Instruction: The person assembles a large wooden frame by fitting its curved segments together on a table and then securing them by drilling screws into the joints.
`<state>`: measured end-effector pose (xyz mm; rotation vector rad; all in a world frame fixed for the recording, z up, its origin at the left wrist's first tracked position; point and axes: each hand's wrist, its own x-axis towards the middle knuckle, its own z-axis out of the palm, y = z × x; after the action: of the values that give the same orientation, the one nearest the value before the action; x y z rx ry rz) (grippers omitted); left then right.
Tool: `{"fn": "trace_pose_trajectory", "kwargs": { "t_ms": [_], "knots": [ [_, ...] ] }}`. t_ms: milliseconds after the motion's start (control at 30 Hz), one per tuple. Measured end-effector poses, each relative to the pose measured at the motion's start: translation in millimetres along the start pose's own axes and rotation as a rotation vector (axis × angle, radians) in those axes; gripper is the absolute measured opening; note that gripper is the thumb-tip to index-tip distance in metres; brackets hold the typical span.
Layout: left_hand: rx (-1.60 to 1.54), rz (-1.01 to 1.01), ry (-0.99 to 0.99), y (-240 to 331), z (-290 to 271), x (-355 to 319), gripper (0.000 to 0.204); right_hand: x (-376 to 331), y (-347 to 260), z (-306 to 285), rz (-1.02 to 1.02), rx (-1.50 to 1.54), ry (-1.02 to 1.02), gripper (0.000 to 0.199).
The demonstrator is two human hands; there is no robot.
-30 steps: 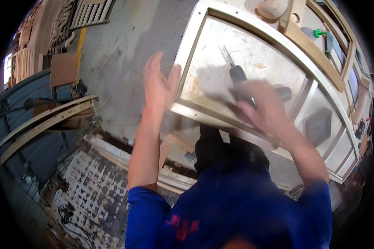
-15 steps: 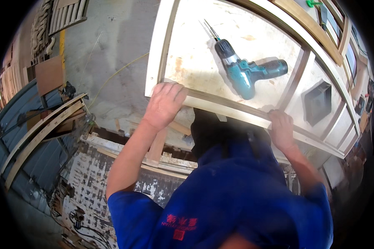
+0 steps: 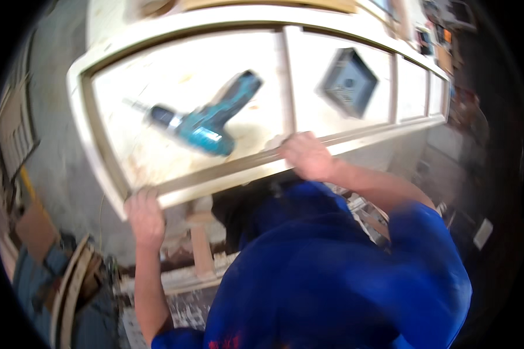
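A long pale wooden frame, split by crossbars, lies on a whitish board in front of me. My left hand is curled over the frame's near left corner. Farther right along the same rail, my right hand grips the wood close to the first crossbar. Both thumbs are hidden. Inside the left opening rests a teal and black cordless drill, its bit pointing left. A shallow grey metal box sits in the neighbouring opening. Neither hand touches the drill or the box.
Curved wooden strips lean at the lower left, beside a brown panel. Below the frame stands a paint-spotted bench with a loose wooden piece. A wooden board lies past the frame's far side.
The whole view has turned, so frame, drill and box appear farther left and the frame runs more level across the picture. Both hands keep hold of the near rail.
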<state>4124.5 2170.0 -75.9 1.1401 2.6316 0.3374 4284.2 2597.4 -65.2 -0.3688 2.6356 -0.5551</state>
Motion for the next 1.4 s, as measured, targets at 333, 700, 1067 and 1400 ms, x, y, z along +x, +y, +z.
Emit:
{"fn": "trace_pose_trajectory", "kwargs": {
  "t_ms": [333,700,1067,1400],
  "knots": [
    [-0.031,-0.013,-0.089,4.1,2.1,4.0,0.042,-8.0,5.5,3.0,0.004,0.055,0.109,0.028],
    [-0.038,0.045,-0.041,-0.7,4.5,0.6,0.04,-148.7,105.3,-17.9,0.544,-0.213,-0.167,0.033],
    [0.009,0.097,-0.007,-1.5,1.9,1.8,0.04,-151.2,121.8,-24.5,0.515,-0.196,-0.259,0.023],
    [-0.02,0.111,-0.01,15.0,2.6,8.2,0.04,-164.6,136.0,-18.8,0.509,-0.193,-0.263,0.022]
  ]
}}
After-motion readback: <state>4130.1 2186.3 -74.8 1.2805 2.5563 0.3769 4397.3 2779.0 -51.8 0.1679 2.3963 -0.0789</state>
